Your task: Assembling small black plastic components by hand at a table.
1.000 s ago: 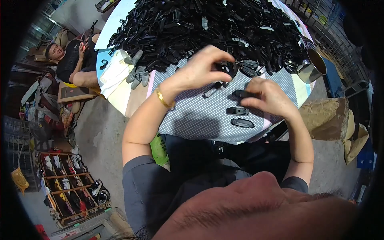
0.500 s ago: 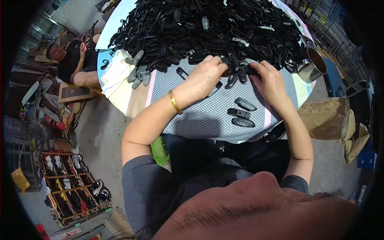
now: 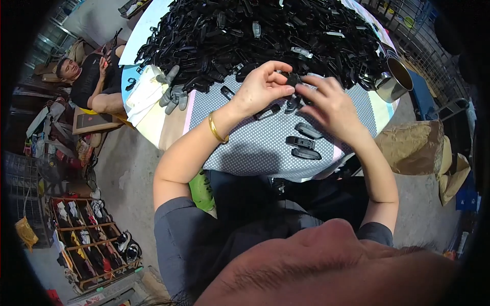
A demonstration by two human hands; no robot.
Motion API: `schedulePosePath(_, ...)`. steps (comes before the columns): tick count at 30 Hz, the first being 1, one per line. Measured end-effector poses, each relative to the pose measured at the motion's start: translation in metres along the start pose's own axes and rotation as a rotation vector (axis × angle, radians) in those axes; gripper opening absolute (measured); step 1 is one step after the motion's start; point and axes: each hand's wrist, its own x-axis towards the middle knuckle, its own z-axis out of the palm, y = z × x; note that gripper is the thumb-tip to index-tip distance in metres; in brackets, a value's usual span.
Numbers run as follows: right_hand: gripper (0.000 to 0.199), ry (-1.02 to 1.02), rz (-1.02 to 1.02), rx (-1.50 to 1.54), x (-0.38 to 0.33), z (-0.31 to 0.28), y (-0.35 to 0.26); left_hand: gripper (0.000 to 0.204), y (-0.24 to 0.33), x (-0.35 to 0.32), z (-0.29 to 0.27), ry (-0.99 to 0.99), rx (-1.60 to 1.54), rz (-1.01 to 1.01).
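both hands meet just above the near edge of the big heap. left hand [image 3: 260, 86] is curled with thumb and fingertips pinched on a small black plastic part [image 3: 292, 79], and right hand [image 3: 329, 104] comes in from the other side, its fingers pressed to the same part, so the two seem to be fitting or pressing it together between them. whether the part is one piece or two cannot be told at this size. a gold bangle [image 3: 216, 129] sits on the left wrist.

the table [image 3: 245, 153] is round, covered near the person with a dotted grey cloth. on that cloth, just below the right hand, lie three finished-looking black pieces [image 3: 304, 143] in a short row, and a couple of loose black parts [image 3: 267, 111] rest under the hands. behind them the heap of black parts [image 3: 265, 35] covers most of the table top.

judged from this, the work is barely started: a few pieces set aside, one in hand, and a very large pile untouched.

a pair of grey gloves [image 3: 172, 94] lies at the left rim, a metal cup [image 3: 395, 79] stands at the right. another person sits on the floor to the far left.
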Motion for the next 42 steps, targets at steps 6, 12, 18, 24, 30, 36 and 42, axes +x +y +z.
schedulePosePath(6, 0.031, -0.210, -0.063, 0.078, 0.001, 0.013, 0.006, 0.035, 0.004, 0.000, -0.001, 0.094, -0.253, -0.059)
schedulePosePath(12, 0.017, 0.060, 0.336, 0.503, -0.001, 0.013, 0.016, 0.037, -0.002, 0.000, -0.001, 0.042, -0.364, -0.120)
schedulePosePath(18, 0.027, 0.128, 0.703, 0.990, 0.003, 0.008, 0.022, 0.033, 0.002, -0.005, 0.007, -0.054, -0.359, -0.121)
schedulePosePath(24, 0.026, 0.176, 0.883, 1.215, 0.001, 0.004, 0.022, 0.039, 0.005, -0.003, 0.007, -0.122, -0.533, -0.130)
schedulePosePath(30, 0.022, 0.219, 0.709, 0.946, 0.003, 0.002, 0.014, 0.039, 0.003, -0.006, 0.015, 0.013, -0.373, -0.078)
schedulePosePath(36, 0.020, 0.224, 0.992, 1.394, 0.005, 0.000, 0.006, 0.033, -0.007, -0.004, 0.017, 0.053, -0.310, -0.072)
schedulePosePath(42, 0.022, 0.158, 0.999, 1.408, -0.002, 0.014, 0.000, 0.030, -0.007, -0.004, 0.019, 0.007, -0.219, 0.050)
